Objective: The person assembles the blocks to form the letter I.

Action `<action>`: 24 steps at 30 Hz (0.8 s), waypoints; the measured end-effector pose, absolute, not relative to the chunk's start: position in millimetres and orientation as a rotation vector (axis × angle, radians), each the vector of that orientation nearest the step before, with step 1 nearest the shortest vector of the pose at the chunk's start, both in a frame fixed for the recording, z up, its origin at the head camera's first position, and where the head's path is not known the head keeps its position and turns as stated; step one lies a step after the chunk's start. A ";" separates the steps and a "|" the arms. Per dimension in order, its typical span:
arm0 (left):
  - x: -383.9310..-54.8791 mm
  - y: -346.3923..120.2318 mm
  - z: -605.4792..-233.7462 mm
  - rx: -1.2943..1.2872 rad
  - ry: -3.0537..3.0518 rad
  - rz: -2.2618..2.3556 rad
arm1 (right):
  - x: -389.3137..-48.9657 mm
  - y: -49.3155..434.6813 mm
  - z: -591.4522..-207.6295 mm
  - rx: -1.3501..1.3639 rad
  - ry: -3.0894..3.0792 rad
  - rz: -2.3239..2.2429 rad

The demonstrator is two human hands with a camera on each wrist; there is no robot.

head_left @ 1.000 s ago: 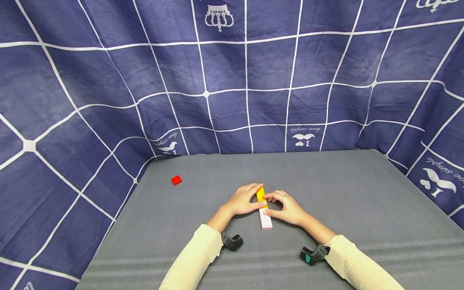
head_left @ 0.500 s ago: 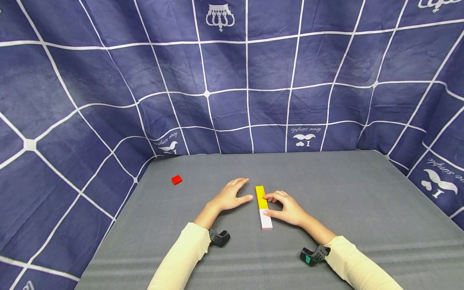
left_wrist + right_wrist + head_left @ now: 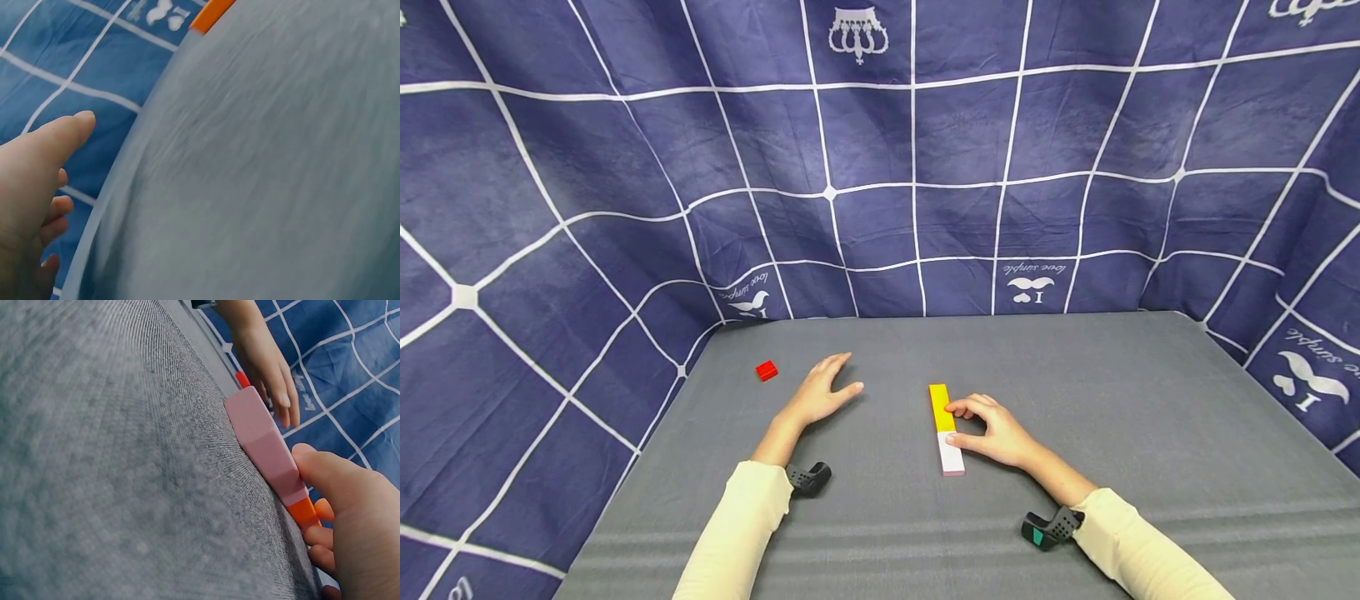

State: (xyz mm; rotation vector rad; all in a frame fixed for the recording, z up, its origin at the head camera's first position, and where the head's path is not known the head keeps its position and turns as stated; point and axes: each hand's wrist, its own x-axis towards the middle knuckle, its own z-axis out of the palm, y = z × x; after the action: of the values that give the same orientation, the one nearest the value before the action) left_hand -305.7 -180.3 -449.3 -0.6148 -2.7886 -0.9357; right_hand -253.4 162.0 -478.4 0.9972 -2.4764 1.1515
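Observation:
A yellow block [image 3: 939, 402] and a pale pink block [image 3: 951, 460] lie end to end in one line on the grey cloth. My right hand [image 3: 997, 434] rests at their right side, thumb against the pink block and a bent forefinger touching the yellow one. In the right wrist view the pink block [image 3: 265, 444] stands out, the other block [image 3: 303, 512] looking orange behind it. My left hand [image 3: 816, 397] is away to the left, holding nothing, its fingers stretched toward the back. Beyond it, to the left, lies a small red block [image 3: 767, 371].
A grey cloth [image 3: 880, 525] covers the table. Blue curtain [image 3: 880, 225] with white lines hangs along the back and both sides. Each wrist wears a black camera mount [image 3: 809, 480] below the sleeve cuff.
My left hand has let go of the yellow block and moved left, close to the red block. The right hand and the two joined blocks have stayed in place.

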 end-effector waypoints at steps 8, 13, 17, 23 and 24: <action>-313.7 -221.5 -447.0 -0.455 -2.756 -0.930 | -253.2 161.3 -476.2 1.005 -2.462 1.162; -316.1 -241.6 -443.8 -0.361 -2.738 -0.909 | -253.9 161.6 -477.9 1.015 -2.453 1.161; -315.5 -258.2 -444.0 -0.281 -2.746 -0.873 | -254.8 161.7 -478.9 1.020 -2.446 1.155; -314.2 -279.2 -451.1 -0.205 -2.763 -0.821 | -254.6 161.7 -479.2 1.021 -2.440 1.158; -313.8 -281.2 -452.1 -0.198 -2.761 -0.819 | -254.1 161.6 -478.9 1.017 -2.444 1.159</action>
State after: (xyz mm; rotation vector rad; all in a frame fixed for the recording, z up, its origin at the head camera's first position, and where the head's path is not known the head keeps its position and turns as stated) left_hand -313.8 -281.2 -452.1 -0.1978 -2.7605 -0.8188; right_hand -254.1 161.6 -478.9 1.0168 -2.4445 1.1594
